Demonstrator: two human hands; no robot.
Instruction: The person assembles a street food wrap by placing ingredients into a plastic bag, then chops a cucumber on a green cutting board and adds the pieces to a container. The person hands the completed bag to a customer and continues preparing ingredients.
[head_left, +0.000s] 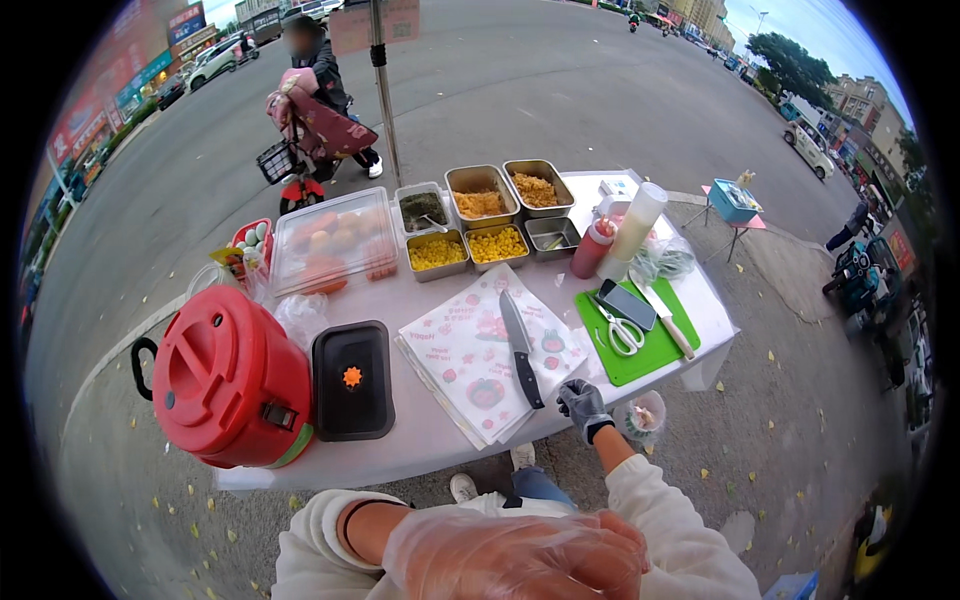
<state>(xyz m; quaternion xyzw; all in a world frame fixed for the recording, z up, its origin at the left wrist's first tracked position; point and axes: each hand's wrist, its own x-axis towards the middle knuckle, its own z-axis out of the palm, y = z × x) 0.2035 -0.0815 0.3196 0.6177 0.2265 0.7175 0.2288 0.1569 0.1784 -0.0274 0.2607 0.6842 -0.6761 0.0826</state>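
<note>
My left hand, in a clear plastic glove, is held close to the camera at the bottom, across my body. Its palm side is hidden. At the table's front edge is my right hand in a dark grey glove, its fingers curled in with nothing seen in them. Just left of it, a black-handled kitchen knife lies on a stack of printed wrapping paper. A green cutting board beyond that hand bears white-handled scissors, a phone and a pale-handled knife.
Left stand a red insulated barrel and a black tray holding an orange flower-shaped piece. Metal pans of corn and shreds, a lidded clear box and squeeze bottles line the back. A person is beside a scooter.
</note>
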